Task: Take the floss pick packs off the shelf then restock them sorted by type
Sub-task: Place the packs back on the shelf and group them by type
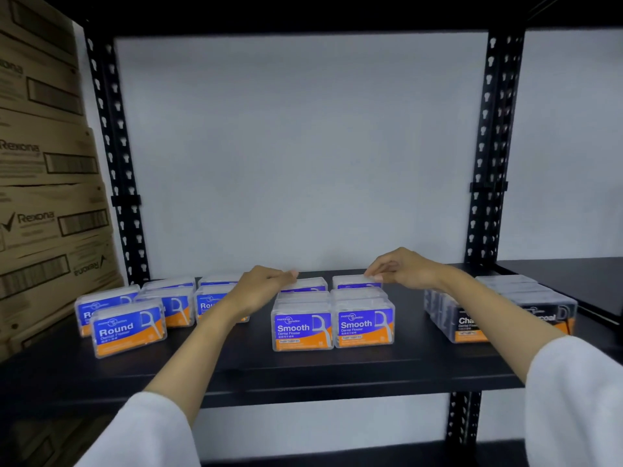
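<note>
Head view: we saw floss pick packs upright on the black shelf (303, 375), printed faces toward us, long axes left to right, grouped as Round packs (129, 330), Smooth packs (301, 328) and Charcoal packs (472, 323). Our left hand (266, 284) and right hand (401, 267) each held curled fingers on a rear Smooth pack's top edge. Cardboard boxes (43, 183) stood at left.

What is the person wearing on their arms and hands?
Both arms wear loose white sleeves, pushed back so the forearms show. The left sleeve and the right sleeve look plain, with no markings. The left hand and right hand are bare: no gloves, and no rings, watch or bracelets visible.
</note>
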A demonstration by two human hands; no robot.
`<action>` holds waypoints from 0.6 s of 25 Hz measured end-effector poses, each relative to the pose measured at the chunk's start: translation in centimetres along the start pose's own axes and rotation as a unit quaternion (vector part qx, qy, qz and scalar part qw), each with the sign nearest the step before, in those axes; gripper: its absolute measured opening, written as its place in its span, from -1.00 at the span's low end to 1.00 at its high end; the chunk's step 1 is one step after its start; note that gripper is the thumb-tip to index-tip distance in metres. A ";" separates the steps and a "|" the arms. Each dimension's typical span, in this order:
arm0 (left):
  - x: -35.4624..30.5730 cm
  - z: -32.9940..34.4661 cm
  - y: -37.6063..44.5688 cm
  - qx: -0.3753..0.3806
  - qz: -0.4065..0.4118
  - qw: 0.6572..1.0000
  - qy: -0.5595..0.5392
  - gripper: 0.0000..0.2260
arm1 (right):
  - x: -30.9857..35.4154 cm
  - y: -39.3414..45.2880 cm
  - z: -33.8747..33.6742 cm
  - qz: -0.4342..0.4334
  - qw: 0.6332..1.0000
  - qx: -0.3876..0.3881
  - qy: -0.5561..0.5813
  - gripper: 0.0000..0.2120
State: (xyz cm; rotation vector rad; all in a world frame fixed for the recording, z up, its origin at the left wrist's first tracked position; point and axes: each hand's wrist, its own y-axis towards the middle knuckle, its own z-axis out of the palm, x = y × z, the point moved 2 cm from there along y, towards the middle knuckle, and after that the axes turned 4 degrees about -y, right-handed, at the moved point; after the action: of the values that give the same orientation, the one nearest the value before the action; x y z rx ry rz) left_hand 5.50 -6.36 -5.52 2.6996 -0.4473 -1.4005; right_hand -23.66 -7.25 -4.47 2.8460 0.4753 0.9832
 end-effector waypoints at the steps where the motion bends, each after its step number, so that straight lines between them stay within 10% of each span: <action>1: -0.1 0.3 -0.4 0.002 -0.008 1.000 -0.013 -0.69 | 0.2 -0.5 0.1 -0.002 1.000 0.009 0.017 -0.85; 9: -1.7 1.3 -3.7 0.006 0.048 0.998 -0.034 -0.61 | 3.6 -3.8 1.0 0.006 1.000 0.006 -0.025 -0.74; 15: -1.2 2.7 -4.4 0.049 0.070 0.990 0.111 -0.34 | 5.8 -5.5 4.1 -0.017 0.987 0.081 -0.139 -0.23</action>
State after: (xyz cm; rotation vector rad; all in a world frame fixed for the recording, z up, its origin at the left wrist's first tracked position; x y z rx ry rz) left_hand 3.68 -1.61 -6.95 2.7944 -0.6874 -1.0544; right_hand -18.27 -0.14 -5.28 3.0408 0.5950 0.5518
